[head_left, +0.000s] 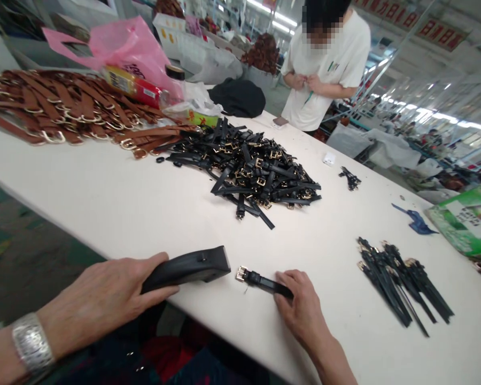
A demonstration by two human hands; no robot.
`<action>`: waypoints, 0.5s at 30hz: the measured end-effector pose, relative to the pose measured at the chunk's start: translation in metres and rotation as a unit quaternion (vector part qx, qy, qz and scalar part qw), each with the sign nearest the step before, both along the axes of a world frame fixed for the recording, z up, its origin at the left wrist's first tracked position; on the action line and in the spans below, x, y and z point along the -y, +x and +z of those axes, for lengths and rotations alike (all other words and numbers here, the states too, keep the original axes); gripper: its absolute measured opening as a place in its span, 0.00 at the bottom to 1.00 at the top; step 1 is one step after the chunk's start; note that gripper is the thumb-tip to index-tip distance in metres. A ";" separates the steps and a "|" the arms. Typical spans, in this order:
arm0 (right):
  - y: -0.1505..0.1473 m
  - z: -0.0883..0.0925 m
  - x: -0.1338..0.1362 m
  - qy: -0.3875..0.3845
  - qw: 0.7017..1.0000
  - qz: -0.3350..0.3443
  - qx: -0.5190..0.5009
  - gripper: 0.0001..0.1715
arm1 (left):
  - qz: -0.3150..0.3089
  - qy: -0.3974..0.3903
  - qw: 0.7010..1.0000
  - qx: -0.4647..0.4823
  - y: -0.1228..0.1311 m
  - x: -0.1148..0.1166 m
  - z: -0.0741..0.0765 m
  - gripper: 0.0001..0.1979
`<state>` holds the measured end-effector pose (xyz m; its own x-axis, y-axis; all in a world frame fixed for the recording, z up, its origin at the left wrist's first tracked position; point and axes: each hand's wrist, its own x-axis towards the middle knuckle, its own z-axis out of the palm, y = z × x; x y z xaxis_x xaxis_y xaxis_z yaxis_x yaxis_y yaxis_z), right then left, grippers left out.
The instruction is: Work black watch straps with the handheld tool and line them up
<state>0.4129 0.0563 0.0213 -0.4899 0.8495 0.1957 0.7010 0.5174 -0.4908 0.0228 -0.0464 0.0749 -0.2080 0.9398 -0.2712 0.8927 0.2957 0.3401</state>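
Observation:
My left hand (pixel 144 286), with a silver bracelet at the wrist, is wrapped round a black hand-held tool (pixel 188 269) that looks like a hair clipper. The tool's blunt end points right, toward a short black strap (pixel 264 282) with a gold buckle. That strap is pinched in my right hand (pixel 302 305), just above the white table (pixel 176 214). A small gap separates tool and buckle. Beyond my hands lies a heap of black buckled straps (pixel 260 171). To the right of my right hand, several similar straps (pixel 401 283) lie in a loose row.
Brown belts (pixel 64 107) with buckles pile up at the far left, beside a pink plastic bag (pixel 124 45). A black cloth item (pixel 238 97) lies at the back edge. Across the table stands a person (pixel 324 69). A green box (pixel 471 219) and a blue scrap (pixel 419 222) are on the right.

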 end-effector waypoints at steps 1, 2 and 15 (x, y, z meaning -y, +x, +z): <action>-0.008 0.000 -0.002 -0.001 1.000 0.004 -0.008 0.27 | -0.016 -0.017 1.000 -0.011 0.003 -0.004 0.004 0.20; -0.016 0.000 -0.004 -0.007 1.000 0.014 -0.021 0.28 | -0.033 -0.031 0.999 -0.021 0.006 -0.007 0.007 0.20; -0.040 -0.028 -0.018 -0.075 0.977 0.057 -0.191 0.16 | -0.143 -0.058 0.986 -0.068 0.058 -0.041 0.030 0.21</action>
<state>0.3724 0.0745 -0.0066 -0.4995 0.8264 0.2599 0.3936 0.4838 -0.7817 0.0807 -0.0050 0.1051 0.0191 0.9299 -0.3674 0.9802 0.0550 0.1902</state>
